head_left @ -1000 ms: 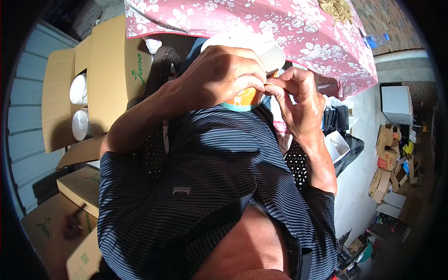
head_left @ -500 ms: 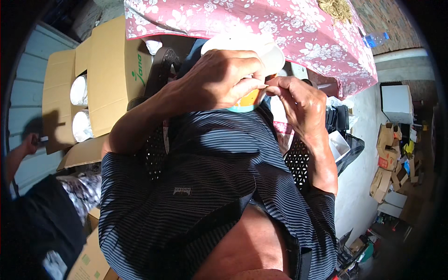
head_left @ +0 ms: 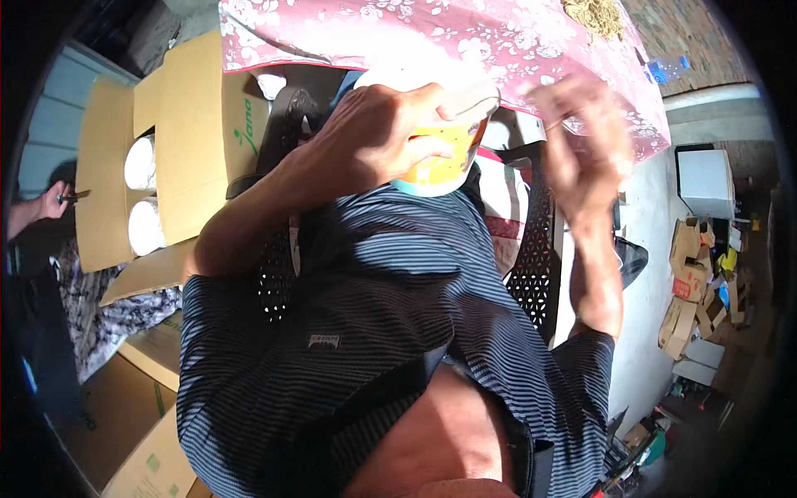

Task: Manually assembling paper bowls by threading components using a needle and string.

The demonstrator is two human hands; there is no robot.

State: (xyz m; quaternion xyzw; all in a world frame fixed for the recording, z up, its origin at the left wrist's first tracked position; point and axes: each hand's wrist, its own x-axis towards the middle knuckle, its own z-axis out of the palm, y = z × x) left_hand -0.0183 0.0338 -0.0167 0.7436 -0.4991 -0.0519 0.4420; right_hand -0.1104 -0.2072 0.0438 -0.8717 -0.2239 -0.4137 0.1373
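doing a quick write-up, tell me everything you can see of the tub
The tub looks like smooth paper or plastic: round orange wall with dark marks, pale green band at the base, whitish rim. Glare washes out its top, so whether it is open is unclear. The left hand holds it before the striped shirt, base toward it; the right hand is apart.

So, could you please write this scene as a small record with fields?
Left hand: holding the orange container
Right hand: blurred, apart from the container; cannot tell if it holds anything
Beyond the hands: pink floral cloth bearing a tan bundle
At left: open cardboard box with two white round items
Far left: another person's hand holding a dark object
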